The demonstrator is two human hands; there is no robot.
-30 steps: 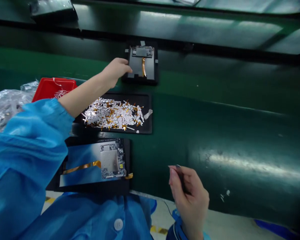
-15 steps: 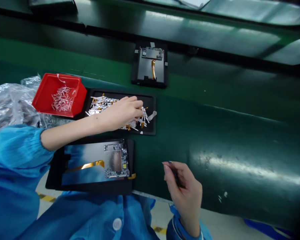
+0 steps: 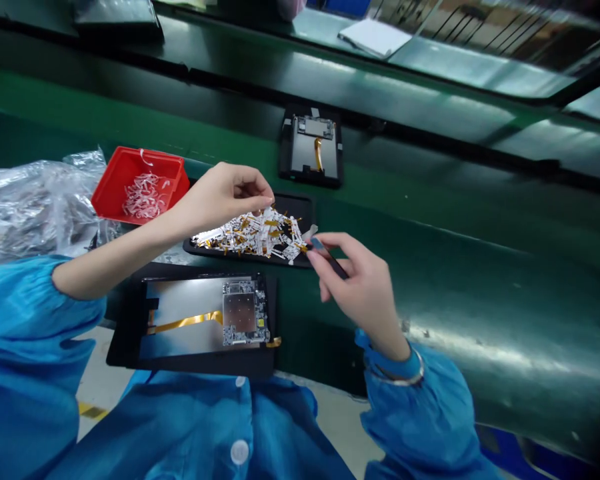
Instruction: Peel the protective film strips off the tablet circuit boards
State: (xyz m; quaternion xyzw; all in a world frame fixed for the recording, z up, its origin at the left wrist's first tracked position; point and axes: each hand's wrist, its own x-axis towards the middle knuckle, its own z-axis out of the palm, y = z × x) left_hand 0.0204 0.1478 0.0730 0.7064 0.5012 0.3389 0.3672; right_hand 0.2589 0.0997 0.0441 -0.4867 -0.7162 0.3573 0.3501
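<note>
My left hand [image 3: 230, 193] is over a black tray [image 3: 305, 208], its thumb and forefinger pinched together. Whatever lies between those fingertips is too small to make out. A heap of white and amber flex cables [image 3: 267, 233] fills much of the tray. To the right of the tray, my right hand [image 3: 363, 280] is closed on a slim dark tool [image 3: 336, 264], whose tip is by the tray's right end. Below the tray lies an opened tablet [image 3: 185, 300] on a black pad, with a circuit board [image 3: 243, 313] and an amber ribbon cable [image 3: 187, 321] exposed.
A red bin [image 3: 111, 190] of white strips stands left of the tray, beside clear plastic bags [image 3: 35, 207]. Another opened tablet [image 3: 313, 147] lies farther back on the green bench [image 3: 455, 267]. White paper [image 3: 375, 37] rests on the far shelf.
My left hand has lifted from the cables and now pinches above them. My right hand has moved up and forward to the tray's right end with the dark tool. The view has shifted.
</note>
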